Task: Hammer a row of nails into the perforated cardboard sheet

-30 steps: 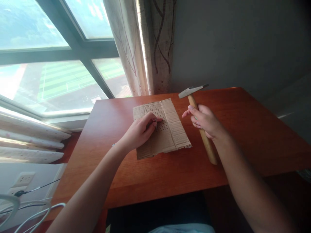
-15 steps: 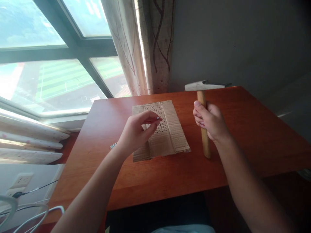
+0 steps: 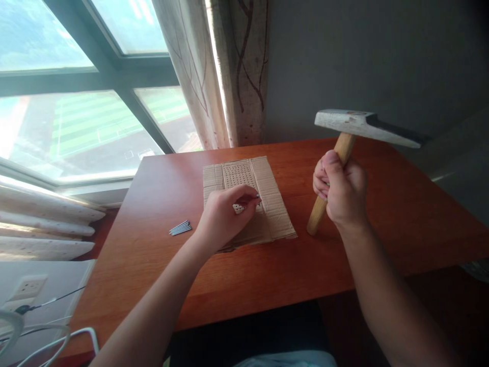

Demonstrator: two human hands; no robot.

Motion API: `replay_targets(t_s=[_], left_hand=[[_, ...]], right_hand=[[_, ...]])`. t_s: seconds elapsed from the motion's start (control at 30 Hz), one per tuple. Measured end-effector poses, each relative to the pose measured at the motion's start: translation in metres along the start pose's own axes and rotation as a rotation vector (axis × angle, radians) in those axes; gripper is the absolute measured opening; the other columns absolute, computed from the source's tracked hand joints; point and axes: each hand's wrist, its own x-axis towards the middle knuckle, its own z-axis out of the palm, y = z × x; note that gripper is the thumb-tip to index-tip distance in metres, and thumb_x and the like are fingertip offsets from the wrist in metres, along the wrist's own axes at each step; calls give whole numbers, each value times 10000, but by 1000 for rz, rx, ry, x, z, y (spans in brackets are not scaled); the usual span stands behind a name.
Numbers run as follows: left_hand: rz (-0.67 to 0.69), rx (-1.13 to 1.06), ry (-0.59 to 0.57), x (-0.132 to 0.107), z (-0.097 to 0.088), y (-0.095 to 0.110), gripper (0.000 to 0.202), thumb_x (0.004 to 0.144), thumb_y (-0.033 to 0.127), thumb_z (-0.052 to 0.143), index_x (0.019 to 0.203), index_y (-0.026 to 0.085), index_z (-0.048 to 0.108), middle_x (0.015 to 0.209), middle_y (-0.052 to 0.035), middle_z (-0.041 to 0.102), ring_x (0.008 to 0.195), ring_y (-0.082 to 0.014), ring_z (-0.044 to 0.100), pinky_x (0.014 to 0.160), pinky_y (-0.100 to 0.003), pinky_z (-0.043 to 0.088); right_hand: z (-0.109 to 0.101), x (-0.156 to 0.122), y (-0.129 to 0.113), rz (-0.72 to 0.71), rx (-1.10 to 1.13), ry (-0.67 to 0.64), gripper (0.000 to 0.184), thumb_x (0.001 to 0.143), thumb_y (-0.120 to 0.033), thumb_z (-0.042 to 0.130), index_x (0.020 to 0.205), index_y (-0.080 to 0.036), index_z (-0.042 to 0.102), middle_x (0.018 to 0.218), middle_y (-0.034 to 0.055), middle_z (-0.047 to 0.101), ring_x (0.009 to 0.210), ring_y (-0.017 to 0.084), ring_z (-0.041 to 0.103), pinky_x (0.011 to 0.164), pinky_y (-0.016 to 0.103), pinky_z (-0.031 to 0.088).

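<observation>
Cardboard (image 3: 273,209), a flat corrugated sheet with a grid of small holes punched in its far half, lies on the red-brown desk (image 3: 401,214). Over the sheet's near left part rests the left grip (image 3: 223,218), thumb and forefinger pinched together on a thin nail (image 3: 257,197) at the near edge of the hole grid. The nail is so small that little more than a dark sliver shows.

Off the sheet's right edge, the right grip (image 3: 342,191) is raised above the desk, fingers wrapped tight round the wooden handle of a hammer (image 3: 362,124). The handle tilts. Its butt end sits low, close to the sheet's near right corner, and I cannot tell whether it touches the desk. Its pale metal head is high and well to the right of the sheet, the dark wedge end pointing away from it.

To the left of the sheet, apart from it, a small bundle of loose nails (image 3: 180,228) lies on the desk. Beyond the sheet's far edge a patterned curtain (image 3: 233,76) hangs beside a window (image 3: 76,117).
</observation>
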Motion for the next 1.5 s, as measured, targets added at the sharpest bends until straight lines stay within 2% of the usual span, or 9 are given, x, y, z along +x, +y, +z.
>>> replay_targets(t_s=[0.43,0.67,1.0,1.23,1.4,1.5], left_hand=[[-20,31,-5,-1,2,-3,77,856,191,601,870,205,675,819,-5,760,756,-160,721,677,-247,544],[14,57,-19,-1,1,-3,92,859,185,593,897,210,673,826,-2,761,773,-164,725,696,-254,542],[0,61,29,-2,3,-1,73,866,212,596,871,207,669,799,-4,760,731,-159,717,653,-252,529],[11,60,17,-2,3,-3,79,862,202,597,861,209,676,797,2,758,724,-151,716,651,-243,530],[32,111,9,-2,5,-5,95,842,190,609,864,215,697,780,10,758,718,-155,722,667,-250,539],[33,105,13,-2,5,-6,96,830,186,617,857,216,704,779,9,759,714,-158,722,666,-253,544]], right_hand=[[-2,0,1,11,-32,15,439,912,-563,550,671,-244,368,581,-56,317,405,71,273,344,227,227],[-2,0,1,14,-61,1,440,913,-582,534,680,-249,364,576,-57,326,402,76,279,346,235,225],[-3,0,2,16,-72,3,456,908,-606,523,679,-251,349,577,-63,326,392,73,263,343,244,223],[-3,0,2,13,-63,-7,429,917,-574,529,683,-253,368,575,-61,320,395,77,273,346,244,222],[-6,-5,8,100,-16,-94,398,902,-570,567,723,-240,437,595,-62,352,419,73,322,374,239,254],[-12,-8,11,132,-181,-174,397,915,-579,538,741,-228,478,598,-50,391,449,83,357,408,245,268]])
